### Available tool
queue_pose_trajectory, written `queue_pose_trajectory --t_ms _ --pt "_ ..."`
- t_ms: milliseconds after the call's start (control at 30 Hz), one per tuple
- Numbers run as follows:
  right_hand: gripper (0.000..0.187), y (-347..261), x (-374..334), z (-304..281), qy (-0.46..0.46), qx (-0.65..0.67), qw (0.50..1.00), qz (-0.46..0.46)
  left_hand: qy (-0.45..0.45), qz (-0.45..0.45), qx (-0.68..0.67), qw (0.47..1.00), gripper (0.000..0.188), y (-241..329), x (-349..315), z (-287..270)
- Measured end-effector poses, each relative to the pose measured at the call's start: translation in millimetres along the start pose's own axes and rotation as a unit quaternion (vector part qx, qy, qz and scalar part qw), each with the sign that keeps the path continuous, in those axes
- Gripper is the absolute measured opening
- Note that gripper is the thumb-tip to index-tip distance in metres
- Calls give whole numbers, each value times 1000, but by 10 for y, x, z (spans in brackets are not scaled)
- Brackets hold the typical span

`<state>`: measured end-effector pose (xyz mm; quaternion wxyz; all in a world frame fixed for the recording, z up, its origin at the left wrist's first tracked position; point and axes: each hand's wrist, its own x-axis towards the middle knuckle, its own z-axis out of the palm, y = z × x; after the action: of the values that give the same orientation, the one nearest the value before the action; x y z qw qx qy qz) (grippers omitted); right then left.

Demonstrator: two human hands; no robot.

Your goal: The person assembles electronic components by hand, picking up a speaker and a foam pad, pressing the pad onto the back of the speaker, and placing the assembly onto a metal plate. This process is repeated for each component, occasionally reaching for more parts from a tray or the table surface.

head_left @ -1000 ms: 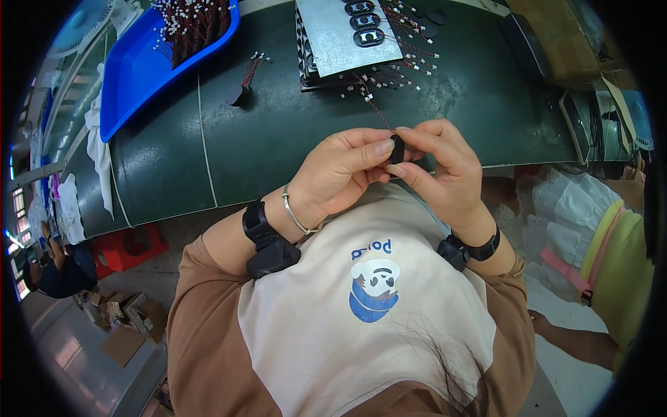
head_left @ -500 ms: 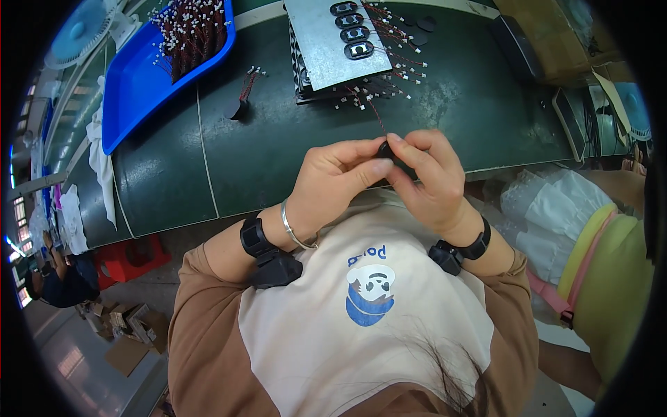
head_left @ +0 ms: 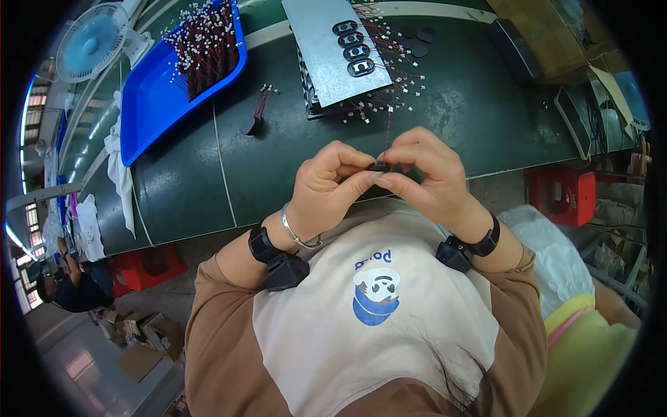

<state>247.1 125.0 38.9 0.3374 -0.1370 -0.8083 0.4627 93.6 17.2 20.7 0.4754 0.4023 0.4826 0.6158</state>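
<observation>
A small black oval speaker [head_left: 379,167] sits pinched between the fingertips of both my hands, over the near edge of the green table. My left hand [head_left: 326,186] grips one end with thumb and forefinger, and my right hand [head_left: 429,170] has the other. From it a thin twisted red-and-black lead [head_left: 388,132] runs away from me to a white connector. Beyond my hands, similar black oval speakers [head_left: 356,51] lie in a row on a silver metal plate [head_left: 323,66], their leads hanging over its right side. My fingers partly cover the held speaker.
At the far left stands a blue tray [head_left: 135,142] with bundles of wired parts [head_left: 208,52]. Between tray and plate lies a small wired black piece [head_left: 252,125]. Black discs [head_left: 420,50] and a cardboard box [head_left: 573,42] are farther right. Another person [head_left: 583,354] is close on my right.
Both hands have turned the speaker so it lies flatter, and its lead now points more straight up. The whole view has shifted, showing a red stool at right.
</observation>
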Motion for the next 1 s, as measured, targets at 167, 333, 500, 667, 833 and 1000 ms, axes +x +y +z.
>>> queue_pose_trajectory --t_ms 167,333,500,667,833,1000 --pt "17 80 -33 45 -20 10 1000 -22 -53 77 158 983 13 -13 -11 -67" --pt "14 74 -69 64 -31 40 998 -22 -69 61 143 985 11 37 -38 -90" --pt "21 119 -37 -75 -14 117 990 74 -17 -54 -31 998 10 316 -56 -422" --pt "19 494 -188 -480 57 -35 991 118 164 22 154 974 10 472 28 -1170" --pt "16 592 -246 -549 134 -74 981 119 207 -111 282 930 10 502 145 -1370" --pt "13 535 -221 -534 134 -100 980 107 209 -118 365 900 13 439 174 -1430"
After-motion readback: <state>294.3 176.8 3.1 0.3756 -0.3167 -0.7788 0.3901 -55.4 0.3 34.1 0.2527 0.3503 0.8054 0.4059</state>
